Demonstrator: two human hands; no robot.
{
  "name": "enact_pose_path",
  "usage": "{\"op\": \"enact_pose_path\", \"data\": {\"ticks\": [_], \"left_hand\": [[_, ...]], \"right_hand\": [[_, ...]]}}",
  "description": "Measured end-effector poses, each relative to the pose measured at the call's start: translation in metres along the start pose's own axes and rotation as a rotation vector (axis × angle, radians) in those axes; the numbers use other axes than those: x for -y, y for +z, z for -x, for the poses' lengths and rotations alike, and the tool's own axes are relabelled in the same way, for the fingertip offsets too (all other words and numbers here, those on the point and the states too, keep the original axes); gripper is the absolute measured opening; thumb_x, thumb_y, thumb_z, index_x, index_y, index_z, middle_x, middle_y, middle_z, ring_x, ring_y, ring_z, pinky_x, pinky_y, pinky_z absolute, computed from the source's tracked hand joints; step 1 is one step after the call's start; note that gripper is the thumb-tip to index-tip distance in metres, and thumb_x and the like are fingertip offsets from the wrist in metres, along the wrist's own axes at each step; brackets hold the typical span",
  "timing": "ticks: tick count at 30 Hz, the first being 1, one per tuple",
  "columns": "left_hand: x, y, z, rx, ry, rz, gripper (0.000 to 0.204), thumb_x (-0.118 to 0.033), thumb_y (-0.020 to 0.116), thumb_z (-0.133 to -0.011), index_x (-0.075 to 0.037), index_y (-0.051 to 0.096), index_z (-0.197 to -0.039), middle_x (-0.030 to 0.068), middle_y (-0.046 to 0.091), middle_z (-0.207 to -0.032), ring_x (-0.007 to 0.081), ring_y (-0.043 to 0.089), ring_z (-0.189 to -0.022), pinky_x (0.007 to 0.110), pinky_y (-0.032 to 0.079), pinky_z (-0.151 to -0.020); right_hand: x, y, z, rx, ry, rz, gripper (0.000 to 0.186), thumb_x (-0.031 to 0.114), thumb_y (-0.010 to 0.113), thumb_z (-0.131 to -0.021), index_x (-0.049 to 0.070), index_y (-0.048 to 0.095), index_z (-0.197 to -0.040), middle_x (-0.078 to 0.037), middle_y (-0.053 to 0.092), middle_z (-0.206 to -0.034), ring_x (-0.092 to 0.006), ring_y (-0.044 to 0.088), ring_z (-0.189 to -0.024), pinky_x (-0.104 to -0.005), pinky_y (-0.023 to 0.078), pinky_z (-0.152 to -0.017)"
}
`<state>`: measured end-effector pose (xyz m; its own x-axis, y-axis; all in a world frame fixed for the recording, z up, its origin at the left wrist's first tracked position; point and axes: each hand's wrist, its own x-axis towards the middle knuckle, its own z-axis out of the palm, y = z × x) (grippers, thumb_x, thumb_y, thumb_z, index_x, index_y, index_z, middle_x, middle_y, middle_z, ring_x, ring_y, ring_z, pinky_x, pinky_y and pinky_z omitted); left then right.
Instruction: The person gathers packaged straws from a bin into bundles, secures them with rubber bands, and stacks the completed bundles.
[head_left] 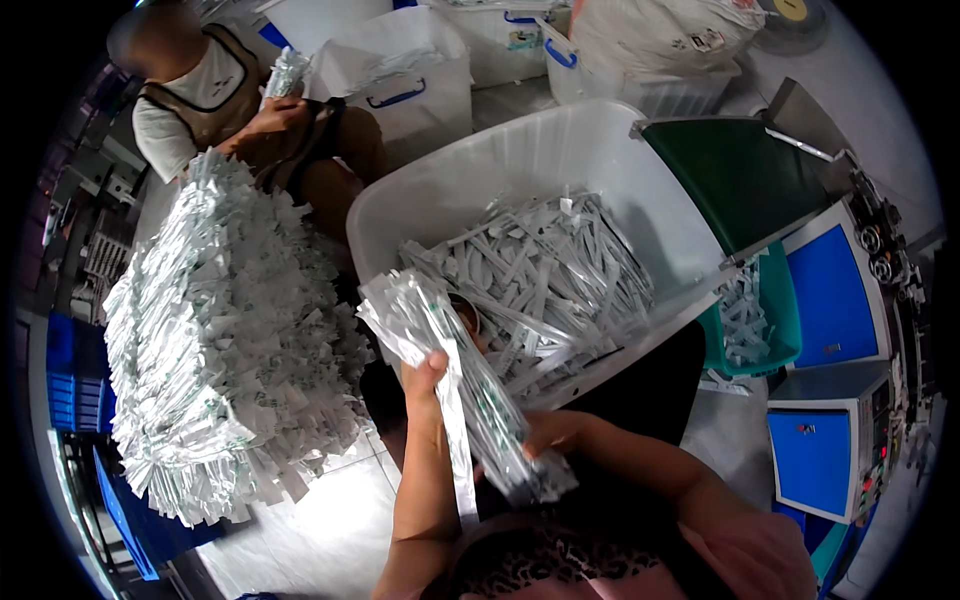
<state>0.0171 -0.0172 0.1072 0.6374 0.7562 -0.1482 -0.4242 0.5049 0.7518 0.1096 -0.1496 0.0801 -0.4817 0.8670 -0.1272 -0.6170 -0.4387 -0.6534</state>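
A bundle of long, thin packets in white and clear film (478,395) slants across my lap, with green print showing through. My left hand (425,375) is wrapped round its upper part, thumb on the near side. Toward the lower end, my right hand (548,434) grips the same bundle; its fingertips are partly hidden. One strip hangs loose below my left hand. Just beyond the bundle stands a large whitish plastic tub (375,215), holding a heap of loose packets (545,270) in disorder.
A tall stack of packets (225,330) rises at left. Behind it a seated person (215,95) holds another bundle (286,75). A green conveyor belt (735,185) reaches the tub's right side, above a teal basket (785,310) and beside blue-panelled machinery (835,295). White bins (400,65) stand behind.
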Motion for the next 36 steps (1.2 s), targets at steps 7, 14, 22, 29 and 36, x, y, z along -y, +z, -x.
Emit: {"op": "enact_pose_path", "data": {"ticks": [7,14,22,29,36], "left_hand": [[-0.018,-0.017,0.046,0.053,-0.028,0.073,0.075,-0.026,0.081,-0.048,0.005,0.046,-0.107,0.0139,0.056,-0.093,0.0273,0.059,-0.08,0.035,0.051,-0.066],[-0.031,-0.026,0.059,0.044,0.057,0.102,0.074,-0.015,0.079,-0.046,0.006,0.044,-0.108,0.0161,0.05,-0.099,0.0271,0.058,-0.078,0.033,0.051,-0.062],[-0.001,-0.05,0.025,0.009,-0.084,0.037,0.089,-0.055,0.067,-0.061,0.002,0.035,-0.122,0.017,0.048,-0.113,0.0287,0.054,-0.095,0.04,0.046,-0.08],[0.02,-0.026,0.019,0.233,-0.218,-0.015,0.114,-0.041,0.078,-0.048,-0.003,0.013,-0.134,0.017,0.032,-0.13,0.028,0.035,-0.118,0.039,0.029,-0.097],[0.001,-0.012,-0.013,0.151,-0.277,0.222,0.06,-0.022,0.064,-0.066,0.009,0.042,-0.113,0.0203,0.056,-0.097,0.0282,0.059,-0.083,0.035,0.051,-0.073]], "right_hand": [[-0.042,0.027,0.003,-0.015,0.212,-0.182,0.086,0.03,0.072,-0.059,-0.002,0.029,-0.126,-0.016,0.048,-0.112,-0.0243,0.046,-0.103,-0.0323,0.035,-0.09],[-0.046,0.027,-0.016,0.185,0.276,-0.425,0.083,0.029,0.071,-0.057,-0.002,0.033,-0.124,-0.014,0.05,-0.108,-0.022,0.048,-0.1,-0.031,0.035,-0.088],[-0.024,0.02,-0.021,0.117,0.05,-0.337,0.05,0.012,0.062,-0.067,-0.002,0.042,-0.11,-0.012,0.054,-0.086,-0.0226,0.054,-0.088,-0.0315,0.041,-0.078],[-0.008,0.023,0.001,-0.449,-0.085,-0.361,0.032,0.016,0.06,-0.073,0.001,0.046,-0.097,-0.011,0.054,-0.078,-0.0205,0.056,-0.069,-0.0301,0.046,-0.059],[-0.006,0.023,-0.014,-0.57,-0.428,0.552,0.058,0.021,0.066,-0.068,-0.003,0.04,-0.113,-0.012,0.052,-0.102,-0.019,0.051,-0.093,-0.032,0.04,-0.08]]}}
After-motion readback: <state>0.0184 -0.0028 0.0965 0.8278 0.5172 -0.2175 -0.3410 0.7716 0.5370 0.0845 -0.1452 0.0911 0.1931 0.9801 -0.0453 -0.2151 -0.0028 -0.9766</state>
